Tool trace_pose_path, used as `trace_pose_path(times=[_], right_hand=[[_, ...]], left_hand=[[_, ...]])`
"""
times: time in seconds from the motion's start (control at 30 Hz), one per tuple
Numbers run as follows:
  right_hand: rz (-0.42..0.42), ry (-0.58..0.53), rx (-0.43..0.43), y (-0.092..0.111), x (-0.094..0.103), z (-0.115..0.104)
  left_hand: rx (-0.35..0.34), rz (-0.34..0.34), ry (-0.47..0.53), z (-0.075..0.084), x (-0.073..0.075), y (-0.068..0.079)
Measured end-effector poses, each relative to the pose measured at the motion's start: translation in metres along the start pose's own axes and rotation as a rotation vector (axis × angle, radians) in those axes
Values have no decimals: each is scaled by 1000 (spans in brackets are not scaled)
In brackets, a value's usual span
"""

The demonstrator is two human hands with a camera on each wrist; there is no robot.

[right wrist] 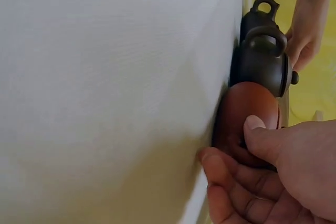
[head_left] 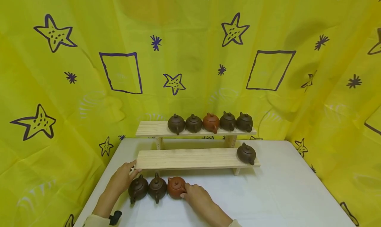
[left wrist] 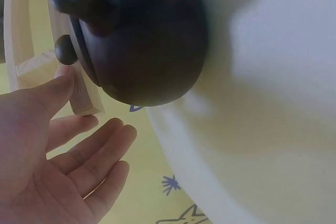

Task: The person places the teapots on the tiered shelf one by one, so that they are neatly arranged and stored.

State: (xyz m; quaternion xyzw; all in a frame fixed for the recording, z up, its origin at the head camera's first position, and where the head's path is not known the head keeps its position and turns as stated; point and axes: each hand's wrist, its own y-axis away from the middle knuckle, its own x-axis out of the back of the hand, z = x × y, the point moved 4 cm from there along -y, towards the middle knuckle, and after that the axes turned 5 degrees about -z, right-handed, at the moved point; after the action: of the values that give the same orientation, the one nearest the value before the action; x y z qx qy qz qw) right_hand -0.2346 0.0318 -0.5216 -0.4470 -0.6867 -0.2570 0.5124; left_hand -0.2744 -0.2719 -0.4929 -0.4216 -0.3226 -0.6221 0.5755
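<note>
Right hand [head_left: 198, 198] pinches a reddish teapot [head_left: 175, 186] at its right side, on the white worktop [head_left: 274, 194] beside two dark teapots [head_left: 157, 188]; left hand [head_left: 122, 178], fingers loosely spread, is at the lower shelf's [head_left: 190, 159] left end; behind, an upper shelf [head_left: 151, 128] bears five teapots [head_left: 176, 124].

We see a round, red-brown teapot [head_left: 175, 188] standing upright on the desk [head_left: 285, 194], its lid on, its spout pointing left and away from us, its handle pinched by the right hand [head_left: 198, 197]. It ends a short row, just beside a dark brown teapot [head_left: 157, 189]. By the left hand [head_left: 122, 178] we find the lower shelf [head_left: 184, 158], a level, pale wooden board on legs.
</note>
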Motion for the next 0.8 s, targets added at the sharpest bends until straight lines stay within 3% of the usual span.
trace_pose_path(times=[0.13,0.33,0.8], right_hand=[[53,47,65,3,-2,0],[52,-6,106,6,-4,3],[-54,-176,143,18,0,20]], left_hand=[[0,-5,5,1,0,0],[1,-4,2,1,1,1],[-2,-3,6,-1,1,1]])
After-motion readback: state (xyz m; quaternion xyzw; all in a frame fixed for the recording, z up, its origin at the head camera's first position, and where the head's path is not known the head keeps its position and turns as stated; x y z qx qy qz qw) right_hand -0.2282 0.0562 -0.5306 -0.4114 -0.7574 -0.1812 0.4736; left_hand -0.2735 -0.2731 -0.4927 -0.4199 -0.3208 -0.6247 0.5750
